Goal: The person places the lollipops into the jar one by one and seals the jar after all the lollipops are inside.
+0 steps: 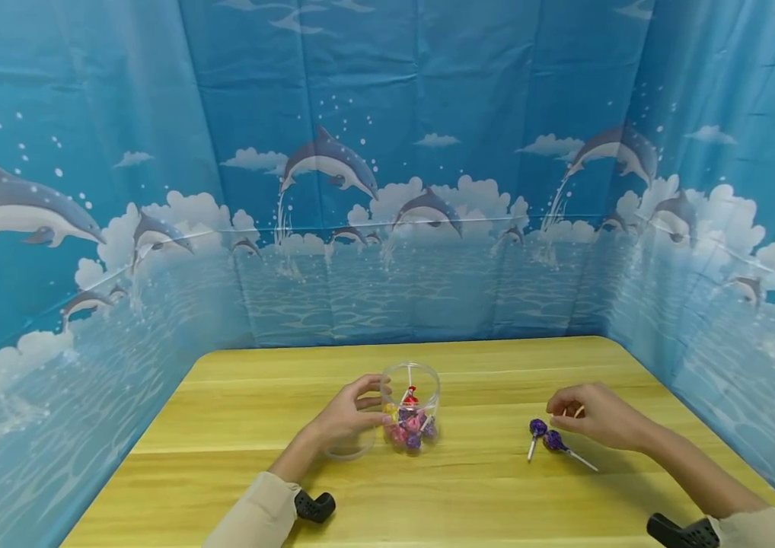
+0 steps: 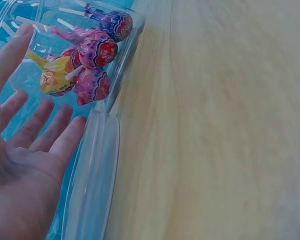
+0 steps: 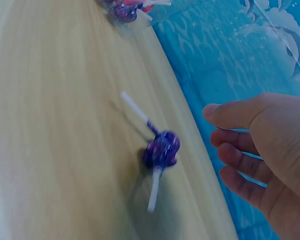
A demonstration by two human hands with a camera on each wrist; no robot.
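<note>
My left hand (image 1: 349, 417) rests against the left side of the clear jar (image 1: 411, 415), fingers loosely spread along its wall and gripping nothing that I can make out; in the left wrist view the fingers (image 2: 45, 131) lie straight and relaxed beside the plastic. The jar stands upright near the middle of the wooden table (image 1: 237, 426), and I see wrapped lollipops (image 1: 411, 430) piled in its bottom, pink, purple and yellow, with one red-topped one higher up. A clear lid (image 1: 349, 450) lies flat on the table just left of the jar, under my left hand.

My right hand (image 1: 596, 417) hovers well to the right of the jar, fingers gently curled and holding nothing; from the right wrist view the fingers (image 3: 240, 140) are apart from the sweets. Two purple lollipops (image 1: 545, 439) lie on the table between the jar and that hand, just beside its fingertips, their heads close together and their white sticks pointing away from each other. The right wrist view is blurred, so I cannot tell if they touch.
</note>
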